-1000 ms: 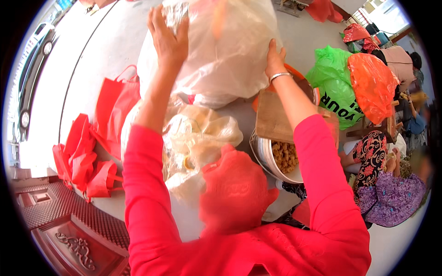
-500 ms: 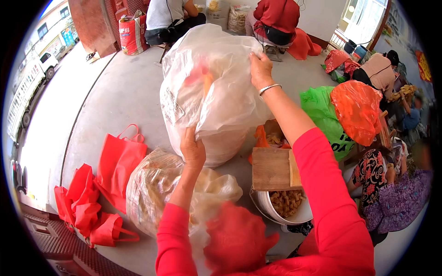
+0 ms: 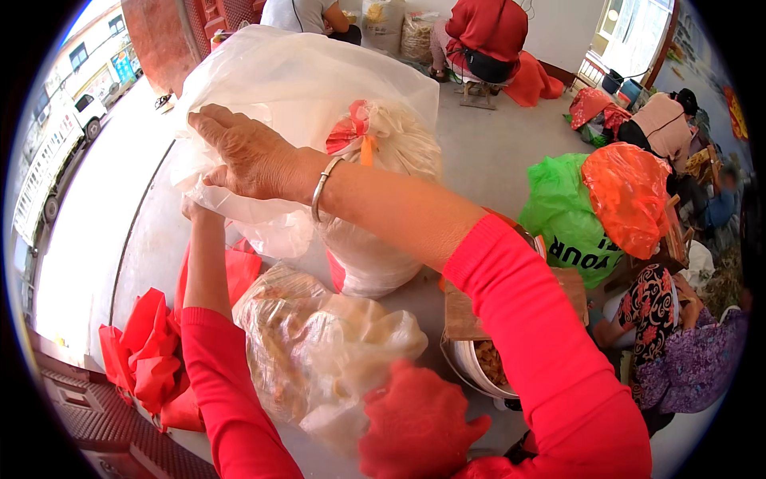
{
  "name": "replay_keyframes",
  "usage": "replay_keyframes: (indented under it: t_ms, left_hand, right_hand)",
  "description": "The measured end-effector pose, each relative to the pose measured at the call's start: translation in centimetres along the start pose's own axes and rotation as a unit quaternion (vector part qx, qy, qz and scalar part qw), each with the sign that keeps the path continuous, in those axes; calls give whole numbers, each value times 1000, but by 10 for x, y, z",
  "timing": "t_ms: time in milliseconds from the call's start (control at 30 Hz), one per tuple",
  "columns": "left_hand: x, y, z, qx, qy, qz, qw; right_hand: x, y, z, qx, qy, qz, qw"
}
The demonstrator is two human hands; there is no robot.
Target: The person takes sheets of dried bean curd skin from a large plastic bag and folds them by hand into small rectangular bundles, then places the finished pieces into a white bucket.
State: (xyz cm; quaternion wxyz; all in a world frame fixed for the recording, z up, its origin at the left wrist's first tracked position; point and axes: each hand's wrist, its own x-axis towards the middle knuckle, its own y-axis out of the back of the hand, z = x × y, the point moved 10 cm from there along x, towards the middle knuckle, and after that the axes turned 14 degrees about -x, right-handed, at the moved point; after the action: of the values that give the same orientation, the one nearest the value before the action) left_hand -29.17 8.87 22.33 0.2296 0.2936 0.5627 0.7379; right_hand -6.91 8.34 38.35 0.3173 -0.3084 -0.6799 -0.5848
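Observation:
My right hand [image 3: 239, 156] grips a loose translucent plastic bag [image 3: 279, 68] on the left, with a silver bangle on the wrist. My left hand [image 3: 194, 209] is just below it at the same plastic, fingers hidden. Under and behind that arm a full whitish sack [image 3: 391, 247] stands upright, tied at the top with red and orange strips. Below it lies a crumpled clear plastic bundle [image 3: 311, 359]. Beside my right sleeve a wooden board [image 3: 467, 315] rests on a white bucket [image 3: 491, 375] of brown pieces.
Red bags [image 3: 140, 343] lie at left; green [image 3: 558, 215] and orange [image 3: 626, 191] bags at right. A seated person in red [image 3: 487, 36], others at back and right [image 3: 678, 359]. A sunlit opening [image 3: 80, 263] with a white truck [image 3: 56, 176] is at left.
The plastic bag has been pulled up and leftward, uncovering the tied sack. My right hand swept from the right across to the left; my left hand moved left and up.

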Motion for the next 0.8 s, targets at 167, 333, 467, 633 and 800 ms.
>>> replay_keyframes:
  t_ms: [167, 333, 467, 633, 800]
  left_hand:
    - [82, 99, -191, -51, 76, 180, 979]
    - [16, 238, -392, -31, 236, 309, 921]
    - [-83, 234, -509, -16, 360, 328, 873]
    - [-221, 208, -563, 3, 321, 417, 850]
    - [-267, 133, -502, -3, 293, 396, 870]
  right_hand:
    - [-68, -21, 36, -281, 51, -115, 951]
    - [-84, -36, 52, -237, -33, -123, 963]
    - [-113, -72, 24, -127, -16, -73, 989]
    - [-186, -145, -2, 17, -198, -186, 962]
    - [-312, -207, -21, 155, -351, -257, 887]
